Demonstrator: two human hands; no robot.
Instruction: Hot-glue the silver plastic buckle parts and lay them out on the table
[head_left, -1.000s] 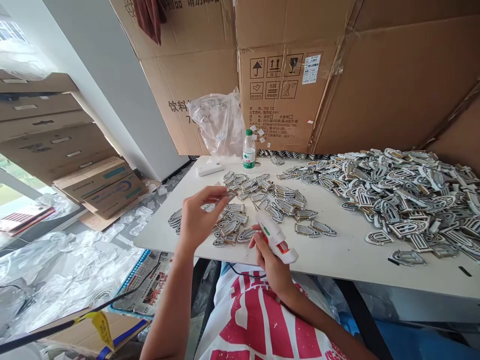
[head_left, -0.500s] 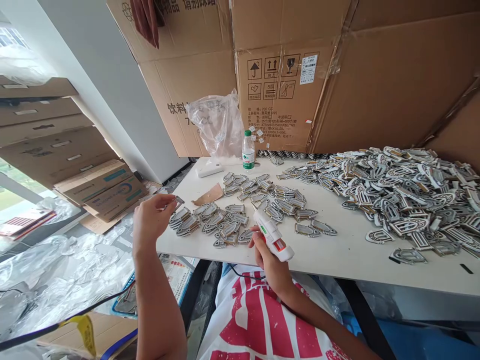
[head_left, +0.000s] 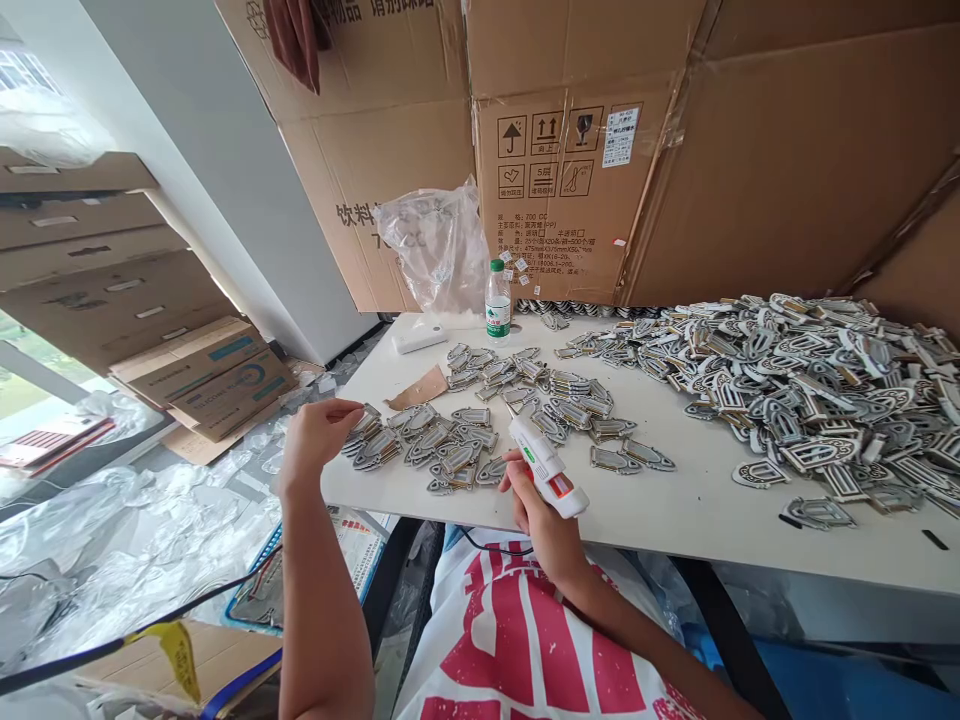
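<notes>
My left hand point(head_left: 324, 432) is closed at the left edge of the white table point(head_left: 675, 515), its fingertips pressed together beside a cluster of grey arched pieces point(head_left: 431, 440). What those fingers pinch, if anything, is too small to tell. In my right hand point(head_left: 536, 505) is a white glue gun point(head_left: 546, 465), its tip pointing up and away over more of the arched pieces. A large heap of similar pieces point(head_left: 802, 380) covers the right part of the table.
Behind the pieces stand a green-capped bottle point(head_left: 497, 302) and a plastic bag point(head_left: 442, 250). A white box point(head_left: 420, 340) and a brown scrap point(head_left: 418, 388) lie at the left. Cardboard point(head_left: 780, 170) walls the back. A blue basket point(head_left: 259, 600) sits below at left.
My left hand has moved slightly right and down toward the pieces at the table's left edge. The grey piece seen at its fingertips before is no longer distinct. My right hand stays nearly still.
</notes>
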